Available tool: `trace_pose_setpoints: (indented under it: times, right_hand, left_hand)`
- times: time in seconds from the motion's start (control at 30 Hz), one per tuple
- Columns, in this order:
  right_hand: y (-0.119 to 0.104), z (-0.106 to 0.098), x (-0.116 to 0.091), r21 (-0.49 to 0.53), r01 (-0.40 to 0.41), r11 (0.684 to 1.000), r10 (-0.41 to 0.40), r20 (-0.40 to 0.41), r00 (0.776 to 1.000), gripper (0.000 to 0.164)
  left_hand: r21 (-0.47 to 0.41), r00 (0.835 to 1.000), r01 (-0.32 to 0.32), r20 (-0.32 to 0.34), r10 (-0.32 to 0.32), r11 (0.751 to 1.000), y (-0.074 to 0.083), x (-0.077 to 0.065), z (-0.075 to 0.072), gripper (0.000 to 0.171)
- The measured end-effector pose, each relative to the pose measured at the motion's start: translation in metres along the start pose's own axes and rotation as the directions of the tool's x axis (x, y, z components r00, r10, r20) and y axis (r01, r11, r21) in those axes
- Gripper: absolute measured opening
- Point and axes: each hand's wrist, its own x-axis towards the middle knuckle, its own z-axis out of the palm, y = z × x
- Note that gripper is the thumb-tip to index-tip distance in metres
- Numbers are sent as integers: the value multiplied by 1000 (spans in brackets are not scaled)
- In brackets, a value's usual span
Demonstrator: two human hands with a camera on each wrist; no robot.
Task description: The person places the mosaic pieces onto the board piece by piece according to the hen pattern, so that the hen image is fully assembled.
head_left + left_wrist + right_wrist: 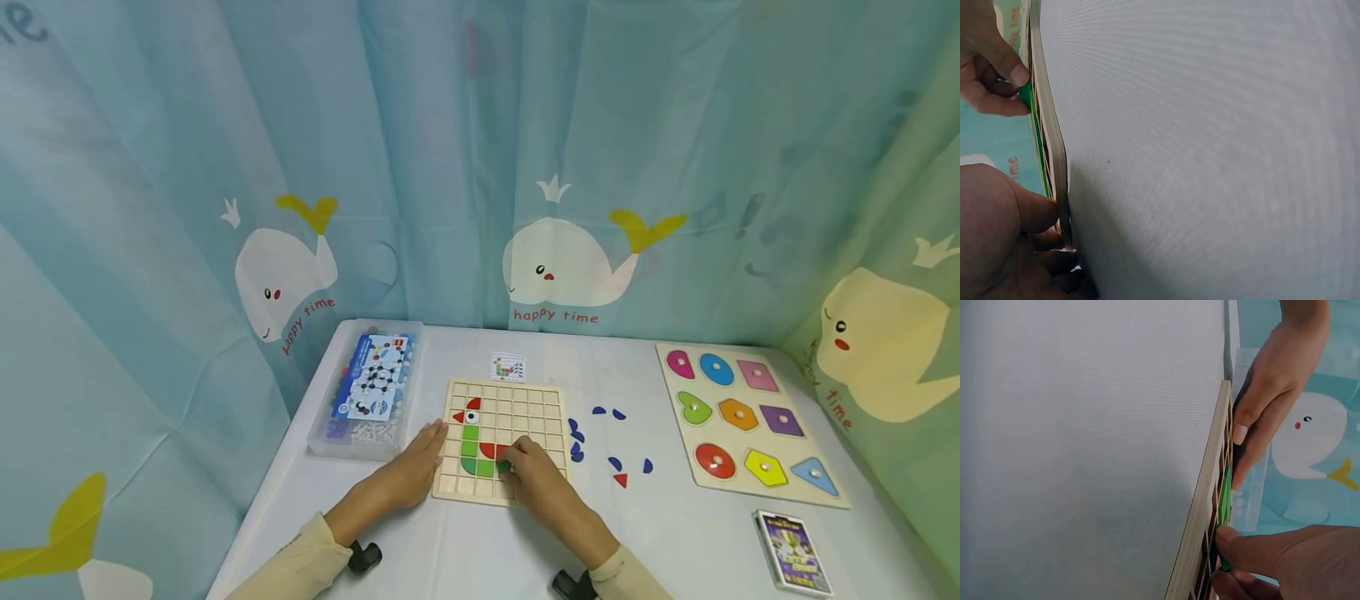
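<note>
Fingers of R hand (542, 483) pinch green pc. (503, 467) at grid board (532, 404), lower ctr. of frame. L hand (414, 467), fingers fairly straight, touches board's left edge. Risk: knuckle brush could nudge adj. red pcs. (488, 450); slack L hand could let board skid. Blue pcs. (648, 466) loose, ctr. right.

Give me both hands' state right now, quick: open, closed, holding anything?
Left hand: open, fingers touching the left edge of the wooden grid board.
Right hand: closed, thumb and finger pinching a green piece.
</note>
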Motion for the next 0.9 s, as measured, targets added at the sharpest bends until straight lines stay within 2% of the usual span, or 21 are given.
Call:
trace_pose_setpoints:
  times: [0.23,0.4,0.57,0.73,0.9]
  right_hand:
    - [1,-1,-2,8,-12,1000,12,20,1000,24]
    - [4,-1,-1,-23,43,999,-43,6,999,21]
    - [7,-2,0,-10,107,994,-107,10,994,18]
    - [9,-1,0,-23,156,988,-155,22,988,15]
    - [9,0,0,-24,164,986,-164,14,986,14]
  left_hand:
    - [-7,1000,-19,-5,19,1000,-3,1,1,57]
    - [7,1000,-16,-16,16,1000,-9,3,7,57]
    - [9,999,-21,-37,21,1000,-13,4,11,59]
    - [6,999,-16,-34,16,1000,-11,3,9,59]
    - [-24,999,-30,-22,30,999,-6,0,4,58]
